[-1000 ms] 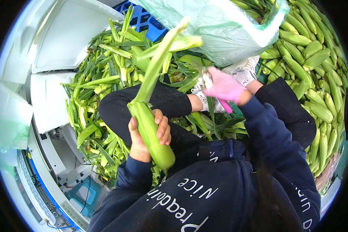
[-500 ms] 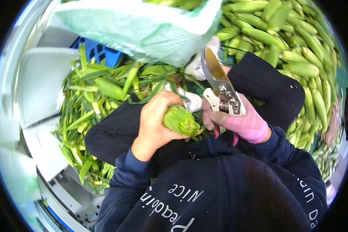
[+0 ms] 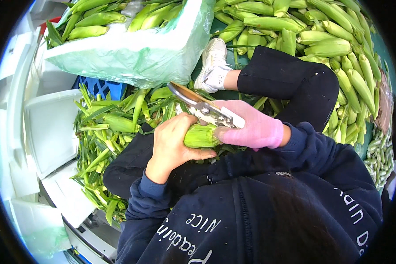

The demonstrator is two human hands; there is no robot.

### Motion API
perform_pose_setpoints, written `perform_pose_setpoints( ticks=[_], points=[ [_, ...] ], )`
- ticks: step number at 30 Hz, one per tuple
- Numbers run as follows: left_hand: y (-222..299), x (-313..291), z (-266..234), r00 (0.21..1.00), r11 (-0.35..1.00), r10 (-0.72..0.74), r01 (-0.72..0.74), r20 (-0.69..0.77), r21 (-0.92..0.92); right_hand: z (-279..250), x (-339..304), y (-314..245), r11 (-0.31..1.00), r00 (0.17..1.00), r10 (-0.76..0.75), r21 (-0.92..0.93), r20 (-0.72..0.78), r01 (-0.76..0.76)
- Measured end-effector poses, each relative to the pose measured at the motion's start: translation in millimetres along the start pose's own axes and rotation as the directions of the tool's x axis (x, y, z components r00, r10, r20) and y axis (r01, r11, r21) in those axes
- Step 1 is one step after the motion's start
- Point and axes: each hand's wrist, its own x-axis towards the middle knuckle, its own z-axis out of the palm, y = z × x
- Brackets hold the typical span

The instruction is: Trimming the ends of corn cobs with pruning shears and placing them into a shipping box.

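My bare left hand [image 3: 168, 141] is wrapped round a green, husked ear of corn [image 3: 200, 136], its cut-looking end toward the right. In my right hand [image 3: 255, 125], which wears a pink glove with grey fingertips, is a pair of pruning shears [image 3: 203, 105]. Their metal blade points up and left, passing above the corn. The gloved thumb touches or nearly touches the right end of the ear. The glove hides most of the shears' handles.
Trimmed leaves and husks [image 3: 103, 152] are heaped at the left. A plastic-lined white foam box [image 3: 132, 57] holds corn at the top, beside a blue crate [image 3: 102, 88]. More corn ears [image 3: 330, 48] pile up at the right. White containers [image 3: 50, 132] stand far left.
My gloved right hand has moved left to the end of the corn, and the shears have swung to point more leftward. The view has shifted, showing more of the foam box.
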Motion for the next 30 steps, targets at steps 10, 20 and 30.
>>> perform_pose_setpoints(
  ticks=[10,20,30],
  points=[
    [-10,-22,49,0.932,0.718,-0.338,0.168,-0.128,-0.675,15,-19,-26,0.626,0.847,0.525,0.635,0.084,-0.452],
    [31,-10,32,0.796,0.979,-0.205,0.177,-0.569,-0.105,27,-21,-28,0.780,0.852,0.495,0.517,-0.167,-0.352],
    [37,19,10,0.819,0.663,-0.503,0.161,-0.276,-0.731,13,-22,-9,0.208,0.895,0.433,0.978,-0.103,0.012]
  ],
)
